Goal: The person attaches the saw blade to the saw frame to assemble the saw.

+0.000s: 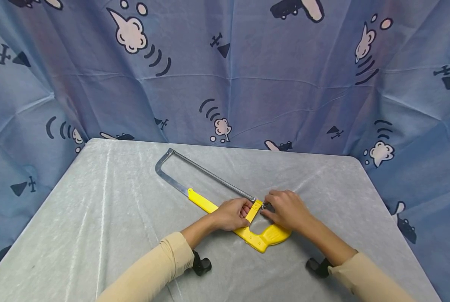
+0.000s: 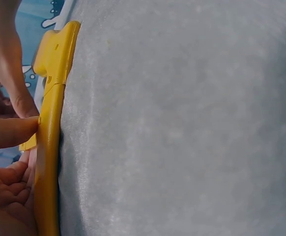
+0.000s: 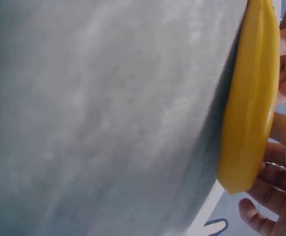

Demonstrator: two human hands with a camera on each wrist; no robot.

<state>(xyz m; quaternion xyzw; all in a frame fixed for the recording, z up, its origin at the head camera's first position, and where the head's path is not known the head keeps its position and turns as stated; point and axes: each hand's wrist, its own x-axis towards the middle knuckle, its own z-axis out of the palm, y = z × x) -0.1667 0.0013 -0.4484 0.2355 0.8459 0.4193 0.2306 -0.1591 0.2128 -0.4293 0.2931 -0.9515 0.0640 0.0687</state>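
Note:
A hacksaw (image 1: 203,201) lies slantwise on the table, with a yellow handle, a grey metal bow and a straight blade side facing the back. My left hand (image 1: 230,214) grips its yellow frame by the front post of the handle, the thumb along the near bar. In the left wrist view that thumb (image 2: 10,132) presses the yellow bar. My right hand (image 1: 289,209) is at the post's other side, thumb and fingers pinching the small dark wing nut (image 1: 269,207) at the blade's end. In the right wrist view, the yellow handle (image 3: 248,108) hides part of the fingers.
A pale grey cloth covers the table (image 1: 134,235), whose far edge meets a blue patterned curtain (image 1: 247,54). Black wrist-camera mounts (image 1: 201,265) hang under both forearms, close over the cloth. Beige sleeves (image 1: 153,268) cover the arms.

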